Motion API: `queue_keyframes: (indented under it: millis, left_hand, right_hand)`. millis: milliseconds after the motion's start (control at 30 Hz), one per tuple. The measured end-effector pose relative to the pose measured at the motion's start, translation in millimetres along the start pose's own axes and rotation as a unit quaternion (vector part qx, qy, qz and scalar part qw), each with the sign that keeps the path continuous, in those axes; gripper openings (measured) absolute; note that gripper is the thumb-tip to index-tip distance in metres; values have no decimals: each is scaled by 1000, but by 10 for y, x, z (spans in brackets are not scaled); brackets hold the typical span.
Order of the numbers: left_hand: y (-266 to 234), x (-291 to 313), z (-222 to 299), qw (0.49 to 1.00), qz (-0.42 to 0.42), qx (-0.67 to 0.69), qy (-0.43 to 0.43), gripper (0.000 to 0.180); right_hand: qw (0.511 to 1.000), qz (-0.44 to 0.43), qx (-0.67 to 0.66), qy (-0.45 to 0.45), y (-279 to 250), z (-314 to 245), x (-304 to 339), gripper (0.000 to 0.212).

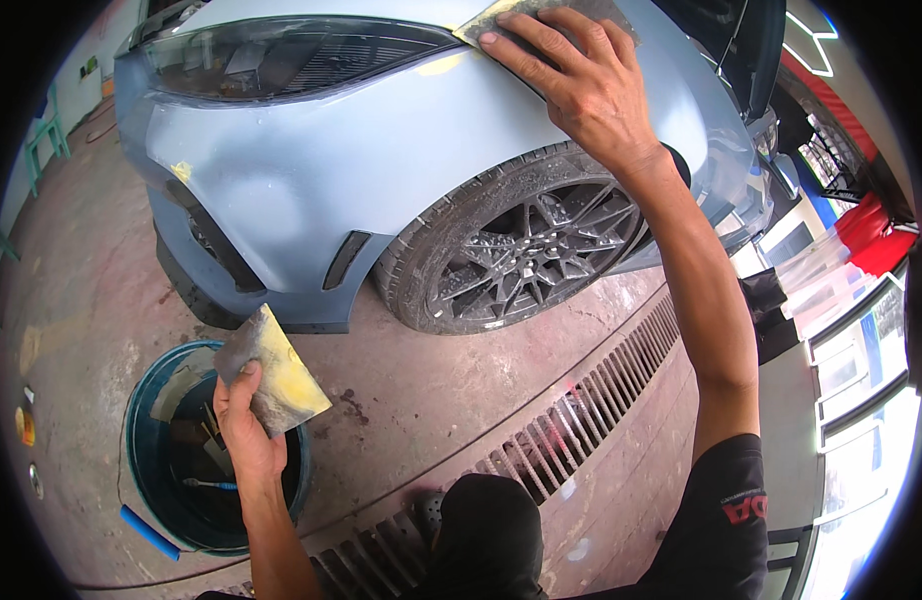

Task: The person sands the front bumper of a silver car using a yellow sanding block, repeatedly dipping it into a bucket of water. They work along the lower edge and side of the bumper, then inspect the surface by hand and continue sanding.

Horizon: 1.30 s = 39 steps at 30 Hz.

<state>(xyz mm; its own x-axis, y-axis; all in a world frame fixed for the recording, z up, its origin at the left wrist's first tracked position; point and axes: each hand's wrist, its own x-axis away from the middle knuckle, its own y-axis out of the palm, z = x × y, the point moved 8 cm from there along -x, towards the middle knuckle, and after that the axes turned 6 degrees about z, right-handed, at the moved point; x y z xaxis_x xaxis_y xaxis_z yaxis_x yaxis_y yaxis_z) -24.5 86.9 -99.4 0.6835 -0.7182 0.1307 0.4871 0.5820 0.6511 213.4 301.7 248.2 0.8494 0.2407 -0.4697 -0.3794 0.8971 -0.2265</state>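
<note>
stained concrete floor [381, 380]; right hand [586, 80] spread on grey sheet [478, 22] against car fender [431, 110], beside rear corner of headlight [291, 60]; left hand [246, 420] grips yellow-smeared pad [284, 375] above rim of bucket [146, 470].

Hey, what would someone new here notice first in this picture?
Probably the pale blue-grey car filling the upper middle, with its dark multi-spoke wheel below the right hand. At lower left, the left hand holds a flat, yellow-smeared grey sheet near a dark teal bucket.
</note>
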Motion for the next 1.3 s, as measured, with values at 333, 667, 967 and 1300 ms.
queue_keyframes:
  millis: [333, 667, 967, 1300]
  left_hand:
    - [-3, -2, -6, 1000, -10, -5, -5, 41]
    - [-2, -9, 8, 1000, -10, 3, 0, 41]
    - [35, 6, 4, 1000, -4, 16, -12, 38]
    - [29, 13, -1, 999, -23, 36, -21, 34]
  right_hand:
    - [999, 29, 21, -19, -102, 4, -61, 64]
    - [997, 5, 72, -16, 138, 110, 234, 88]
    - [972, 172, -113, 115, -699, 199, 140, 45]
    - [876, -115, -272, 382, -797, 274, -152, 40]
